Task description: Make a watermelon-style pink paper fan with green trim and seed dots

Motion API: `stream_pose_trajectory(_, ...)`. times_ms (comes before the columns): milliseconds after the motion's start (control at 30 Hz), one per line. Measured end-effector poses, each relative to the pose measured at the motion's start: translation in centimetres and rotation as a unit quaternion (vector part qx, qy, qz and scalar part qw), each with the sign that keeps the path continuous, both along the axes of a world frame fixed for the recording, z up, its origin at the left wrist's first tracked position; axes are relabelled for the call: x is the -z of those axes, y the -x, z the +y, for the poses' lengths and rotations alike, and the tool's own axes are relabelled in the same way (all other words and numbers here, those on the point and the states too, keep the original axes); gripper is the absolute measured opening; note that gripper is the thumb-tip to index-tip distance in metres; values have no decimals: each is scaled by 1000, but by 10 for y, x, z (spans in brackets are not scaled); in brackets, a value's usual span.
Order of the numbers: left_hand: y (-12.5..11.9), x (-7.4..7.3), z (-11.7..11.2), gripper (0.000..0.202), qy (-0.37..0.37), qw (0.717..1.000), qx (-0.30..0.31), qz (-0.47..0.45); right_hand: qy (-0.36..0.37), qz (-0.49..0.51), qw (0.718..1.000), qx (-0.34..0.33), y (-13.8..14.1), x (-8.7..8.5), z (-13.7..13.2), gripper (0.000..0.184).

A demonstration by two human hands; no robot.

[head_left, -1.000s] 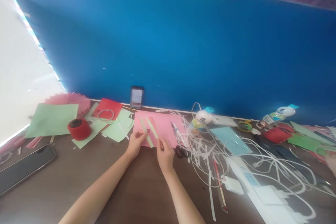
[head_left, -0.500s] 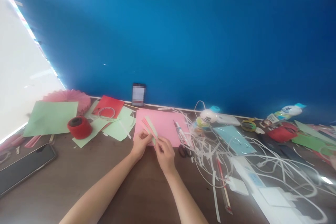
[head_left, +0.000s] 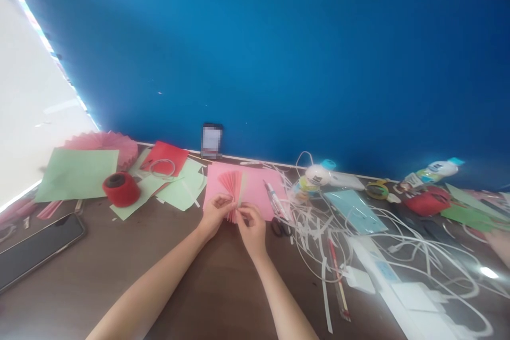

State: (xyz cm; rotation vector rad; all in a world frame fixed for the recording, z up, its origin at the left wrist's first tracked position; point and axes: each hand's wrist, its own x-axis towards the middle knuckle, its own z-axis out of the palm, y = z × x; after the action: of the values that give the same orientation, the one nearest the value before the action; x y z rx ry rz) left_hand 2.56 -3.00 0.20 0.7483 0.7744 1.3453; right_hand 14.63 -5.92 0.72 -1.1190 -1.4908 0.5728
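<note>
Between my hands is a pleated paper fan [head_left: 232,185], pink-red with a pale green strip along its right side. My left hand [head_left: 217,211] pinches its left side near the middle. On the right, my right hand [head_left: 251,223] pinches the same folded paper by its green side. The upper pleats spread out to the left; fingers hide part of the lower end. Beneath the fan lies a pink paper sheet [head_left: 261,178]. Dark-handled scissors [head_left: 281,227] and pens [head_left: 274,197] lie just right of my right hand.
Left are a red tape roll [head_left: 121,189], green paper [head_left: 77,175], a large pink pleated rosette [head_left: 99,141] and a phone [head_left: 40,249]. White cables [head_left: 306,255], a bottle [head_left: 314,178] and a power strip [head_left: 382,281] crowd the right. Another person's hand [head_left: 500,244] shows at the right edge.
The folded paper has opened from a narrow bundle into a wider fan, its pleats spreading left. Both my hands still pinch it. A hand has come further into view at the right edge.
</note>
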Motion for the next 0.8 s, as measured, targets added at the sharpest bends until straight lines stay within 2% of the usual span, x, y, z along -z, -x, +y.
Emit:
stream_pose_trajectory(167,1,-2,1,27,-17,1000,-4,17,57,81,994,-36,0,4,2,10)
stream_pose_trajectory(367,2,-2,2,31,-5,1000,-6,29,101,84,990,-41,-1,3,4,14)
stream_pose_trajectory(533,3,-3,0,33,-5,999,7,38,101,49,993,-38,-3,4,4,14)
stream_pose_trajectory(700,3,-11,-2,38,-22,998,16,65,65,-15,998,-19,-7,2,4,13)
stream_pose_trajectory(800,3,-14,-4,38,-20,995,51,79,63,-19,998,-14,-11,-2,4,9)
